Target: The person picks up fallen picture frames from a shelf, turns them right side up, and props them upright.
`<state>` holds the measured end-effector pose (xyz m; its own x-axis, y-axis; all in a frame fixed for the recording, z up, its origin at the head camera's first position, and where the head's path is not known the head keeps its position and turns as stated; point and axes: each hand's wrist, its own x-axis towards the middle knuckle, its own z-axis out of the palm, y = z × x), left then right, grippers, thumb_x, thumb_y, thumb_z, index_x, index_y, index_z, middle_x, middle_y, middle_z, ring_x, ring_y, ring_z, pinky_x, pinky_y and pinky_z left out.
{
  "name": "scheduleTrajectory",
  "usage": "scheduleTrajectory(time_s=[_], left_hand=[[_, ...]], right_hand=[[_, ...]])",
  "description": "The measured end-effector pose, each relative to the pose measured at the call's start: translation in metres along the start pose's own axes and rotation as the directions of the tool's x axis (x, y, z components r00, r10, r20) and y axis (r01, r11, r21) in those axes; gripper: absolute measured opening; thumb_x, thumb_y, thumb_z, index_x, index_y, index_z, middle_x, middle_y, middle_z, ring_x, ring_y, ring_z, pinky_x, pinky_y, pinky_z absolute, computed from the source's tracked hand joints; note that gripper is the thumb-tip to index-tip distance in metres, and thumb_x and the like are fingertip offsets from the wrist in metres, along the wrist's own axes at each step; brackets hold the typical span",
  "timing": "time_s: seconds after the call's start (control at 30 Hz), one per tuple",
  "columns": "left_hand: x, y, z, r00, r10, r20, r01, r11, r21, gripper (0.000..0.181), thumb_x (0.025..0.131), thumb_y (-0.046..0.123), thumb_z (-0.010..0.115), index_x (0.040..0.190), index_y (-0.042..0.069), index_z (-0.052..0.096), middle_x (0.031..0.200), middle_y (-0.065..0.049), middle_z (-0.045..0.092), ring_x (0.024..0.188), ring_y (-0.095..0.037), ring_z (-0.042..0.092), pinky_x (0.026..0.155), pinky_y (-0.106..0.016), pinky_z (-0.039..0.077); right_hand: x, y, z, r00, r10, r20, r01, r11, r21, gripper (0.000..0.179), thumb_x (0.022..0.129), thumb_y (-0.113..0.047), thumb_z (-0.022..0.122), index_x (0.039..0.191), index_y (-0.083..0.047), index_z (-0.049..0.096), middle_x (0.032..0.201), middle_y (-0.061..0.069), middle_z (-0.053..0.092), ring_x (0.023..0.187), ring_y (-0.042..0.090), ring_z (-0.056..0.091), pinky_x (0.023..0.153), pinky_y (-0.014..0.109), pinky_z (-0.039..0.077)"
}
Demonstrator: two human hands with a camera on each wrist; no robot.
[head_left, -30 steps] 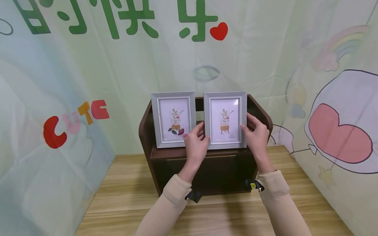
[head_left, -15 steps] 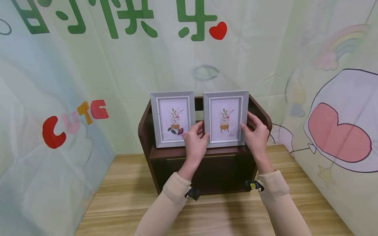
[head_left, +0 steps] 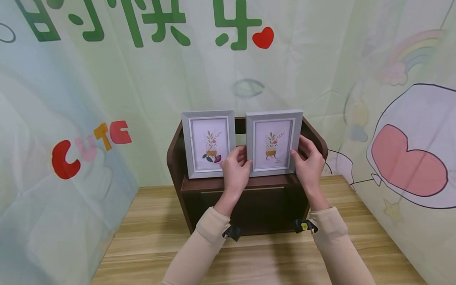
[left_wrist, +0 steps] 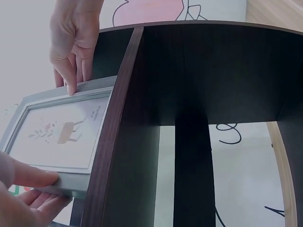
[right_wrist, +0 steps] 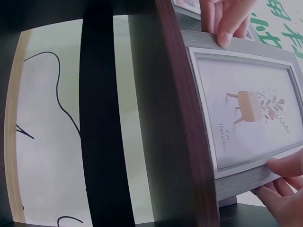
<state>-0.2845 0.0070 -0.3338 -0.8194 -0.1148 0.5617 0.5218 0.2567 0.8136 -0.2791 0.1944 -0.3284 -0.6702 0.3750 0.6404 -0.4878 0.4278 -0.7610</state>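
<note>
A grey picture frame [head_left: 273, 170] with a potted-plant print stands on the upper shelf of a dark brown shelf unit [head_left: 206, 184]. My left hand [head_left: 236, 170] pinches its left edge, thumb in front and fingers behind. At the opposite edge, my right hand [head_left: 309, 164] holds it the same way. The left wrist view shows the gripped frame [left_wrist: 71, 177] at the shelf's edge, between both hands. A second grey frame [head_left: 187, 144], bearing the same print with a dark red flower and leaves at its lower part, stands just left of my left hand.
Below the upper shelf is an open compartment [head_left: 246, 209]. The unit stands on a wood-grain table [head_left: 153, 221]. A printed cloth backdrop [head_left: 149, 87] hangs behind and at both sides.
The right-hand picture frame has turned slightly; its right edge has shifted right and its lower right corner has risen a little. Both hands keep their hold, and the left-hand frame stays put.
</note>
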Motion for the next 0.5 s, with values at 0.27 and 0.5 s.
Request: scheduleTrajectory(time_s=[0.27,0.5], left_hand=[[-0.0009,-0.0007,-0.0012,1.0,0.017,0.018,-0.017,1.0,-0.001,0.035,0.08,-0.007,0.069,0.115,-0.002,0.062,0.109,-0.018,0.066,0.1,-0.027,0.067,0.085,-0.032,0.055],[-0.0047,-0.0072,-0.0023,0.997,0.068,0.019,-0.069,0.997,0.041,0.028,0.081,0.001,0.071,0.109,0.0,0.065,0.104,-0.015,0.069,0.092,-0.024,0.069,0.08,-0.032,0.057]], right_hand=[[-0.0044,0.0012,0.0026,0.999,-0.03,-0.043,0.03,1.0,-0.001,0.045,0.083,0.003,0.067,0.126,-0.006,0.059,0.121,0.01,0.064,0.108,0.019,0.064,0.087,0.034,0.054],[-0.0055,0.0041,0.0042,0.996,-0.059,-0.064,0.06,0.998,0.01,0.044,0.083,0.003,0.067,0.126,-0.004,0.06,0.12,0.013,0.065,0.109,0.023,0.064,0.087,0.037,0.053]])
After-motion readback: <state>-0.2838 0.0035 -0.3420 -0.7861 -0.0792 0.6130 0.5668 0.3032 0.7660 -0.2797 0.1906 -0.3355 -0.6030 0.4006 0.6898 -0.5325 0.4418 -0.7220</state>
